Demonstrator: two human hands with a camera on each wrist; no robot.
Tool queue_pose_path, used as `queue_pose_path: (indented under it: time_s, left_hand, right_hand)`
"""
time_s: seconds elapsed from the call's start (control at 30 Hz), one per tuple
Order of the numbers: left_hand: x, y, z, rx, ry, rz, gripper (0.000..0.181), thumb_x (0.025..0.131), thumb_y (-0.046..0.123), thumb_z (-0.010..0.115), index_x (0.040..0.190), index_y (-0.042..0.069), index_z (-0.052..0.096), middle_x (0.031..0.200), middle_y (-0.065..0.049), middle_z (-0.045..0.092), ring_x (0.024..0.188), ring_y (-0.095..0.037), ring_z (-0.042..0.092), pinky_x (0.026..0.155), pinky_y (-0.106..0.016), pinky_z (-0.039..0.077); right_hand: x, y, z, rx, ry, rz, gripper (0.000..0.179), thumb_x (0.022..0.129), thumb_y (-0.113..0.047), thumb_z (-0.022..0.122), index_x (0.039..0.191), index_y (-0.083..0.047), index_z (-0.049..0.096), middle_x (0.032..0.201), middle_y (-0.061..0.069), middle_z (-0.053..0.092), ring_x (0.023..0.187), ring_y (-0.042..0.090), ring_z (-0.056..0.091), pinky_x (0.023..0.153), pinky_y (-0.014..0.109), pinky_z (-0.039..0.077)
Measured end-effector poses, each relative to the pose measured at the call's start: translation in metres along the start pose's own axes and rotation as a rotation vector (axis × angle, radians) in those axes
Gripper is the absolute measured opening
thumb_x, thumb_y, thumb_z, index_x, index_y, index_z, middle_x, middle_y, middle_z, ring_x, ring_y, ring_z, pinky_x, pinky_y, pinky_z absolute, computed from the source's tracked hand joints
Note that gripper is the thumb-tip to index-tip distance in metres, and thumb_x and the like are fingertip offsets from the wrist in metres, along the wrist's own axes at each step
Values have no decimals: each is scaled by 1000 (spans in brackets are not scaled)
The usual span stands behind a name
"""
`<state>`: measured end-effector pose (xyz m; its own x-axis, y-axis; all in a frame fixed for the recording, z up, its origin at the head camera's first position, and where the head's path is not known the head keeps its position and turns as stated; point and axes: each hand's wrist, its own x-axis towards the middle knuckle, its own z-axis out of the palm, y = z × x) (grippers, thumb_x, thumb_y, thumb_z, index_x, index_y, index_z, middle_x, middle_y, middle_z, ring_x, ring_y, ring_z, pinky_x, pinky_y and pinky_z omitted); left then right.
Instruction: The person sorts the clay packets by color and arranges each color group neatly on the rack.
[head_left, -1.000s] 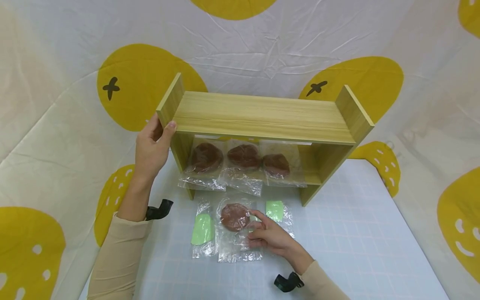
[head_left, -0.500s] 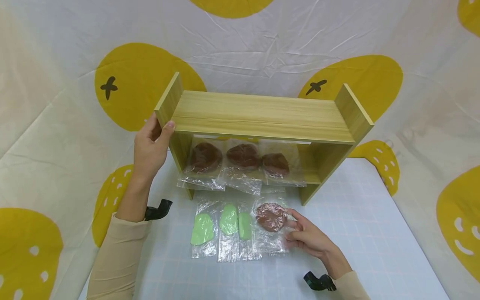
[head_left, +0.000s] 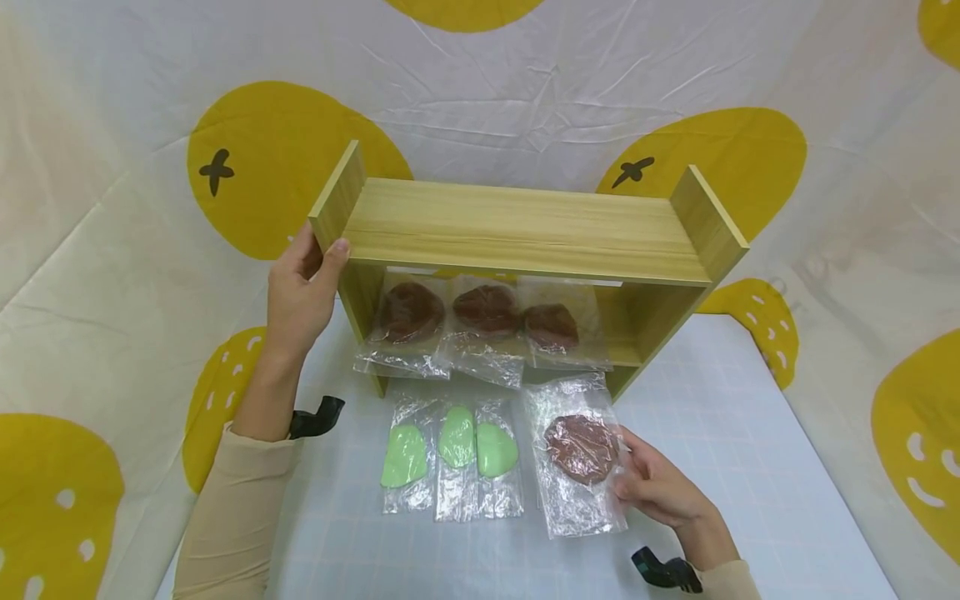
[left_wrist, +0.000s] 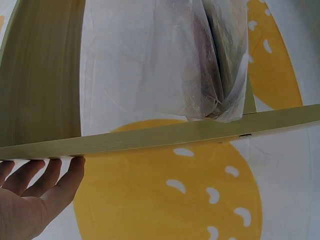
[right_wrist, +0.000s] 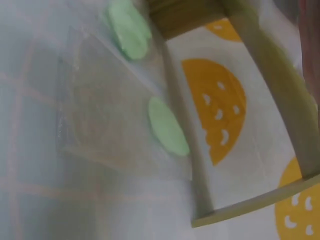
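My left hand (head_left: 303, 292) grips the left side panel of a wooden shelf (head_left: 517, 229), thumb in front; in the left wrist view my fingers (left_wrist: 65, 185) touch the panel's edge. With thumb and fingers, my right hand (head_left: 663, 487) pinches the right edge of a clear plastic bag (head_left: 585, 521) holding a flat reddish-brown disc (head_left: 581, 450). To its left lie three bagged green pieces: one at left (head_left: 405, 456), one in the middle (head_left: 457, 437), one at right (head_left: 497, 450). The blurred right wrist view shows bagged green pieces (right_wrist: 167, 127) beside the shelf.
Three bagged brown discs rest on the shelf's lower board: a left disc (head_left: 411, 312), a middle disc (head_left: 486, 310) and a right disc (head_left: 552, 327). Their bags overhang the front edge. A checked cloth (head_left: 720, 433) covers the table; a patterned curtain (head_left: 480, 83) hangs behind.
My right hand has carried the bagged brown disc rightward, from over the middle green pieces, uncovering them. The green piece at the right is now covered. My left hand stays on the shelf.
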<state>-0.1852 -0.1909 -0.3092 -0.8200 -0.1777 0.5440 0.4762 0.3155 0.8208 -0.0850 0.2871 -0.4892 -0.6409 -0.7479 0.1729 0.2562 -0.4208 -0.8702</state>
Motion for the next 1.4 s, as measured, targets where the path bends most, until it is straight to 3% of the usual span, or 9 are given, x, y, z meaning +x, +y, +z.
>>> queue_pose_path:
  time_s: [0.17,0.23,0.3,0.57,0.9,1.03,1.13,1.23,1.4]
  left_hand:
    - [0,0,0,-7,-4,-4,41,100,22,62,141,17,59,131,-8,64,113,-19,61,98,-34,49]
    - [0,1,0,-4,-5,-6,41,100,23,62,141,17,59,131,-7,64,114,-19,61,99,-35,49]
    - [0,1,-1,-2,-6,-9,41,100,23,62,141,17,59,132,-7,64,114,-19,61,99,-35,49]
    - [-1,1,0,9,-14,-17,43,101,25,62,143,18,57,133,-7,63,115,-20,61,100,-37,49]
    - [-1,1,-2,13,-16,-19,44,100,26,62,143,20,57,134,-6,63,117,-20,60,101,-38,48]
    - [-1,2,-2,14,-17,-17,44,101,26,62,144,20,56,135,-6,62,118,-20,60,102,-39,47]
    - [-1,2,-2,13,-18,-19,44,101,26,62,144,20,56,135,-6,62,118,-20,60,102,-39,47]
    - [-1,1,-2,12,-17,-22,44,101,26,62,144,20,57,134,-6,62,118,-20,60,102,-38,47]
    - [-1,0,-1,10,-16,-24,44,100,27,62,144,20,57,134,-6,62,117,-20,60,101,-37,48]
  right_hand:
    - [-3,-9,3,-10,-86,-66,84,94,23,38,162,-14,3,160,19,28,133,33,46,98,42,49]
    - [0,-14,4,-36,-98,-96,80,97,19,39,161,-9,1,160,23,25,137,38,41,102,46,46]
    - [1,-20,6,-43,-81,-121,77,97,19,37,160,-7,1,157,25,29,131,36,49,98,45,49]
    - [14,-41,19,43,170,-167,71,96,21,23,158,-12,10,149,17,45,114,27,62,93,38,53]
    - [31,-58,20,-46,459,-127,63,104,9,32,159,-12,11,143,13,52,115,27,64,93,41,50]
    - [35,-63,21,3,569,-112,52,106,3,37,155,-10,23,140,10,55,117,26,63,94,39,50]
    - [36,-62,21,83,610,-127,43,107,0,38,150,-7,36,142,8,53,121,25,61,98,36,47]
    - [34,-59,22,157,598,-152,40,108,1,36,146,-5,46,146,8,50,126,25,56,101,36,43]
    - [30,-50,23,293,523,-220,46,107,4,30,149,-7,45,153,8,43,138,25,44,108,36,34]
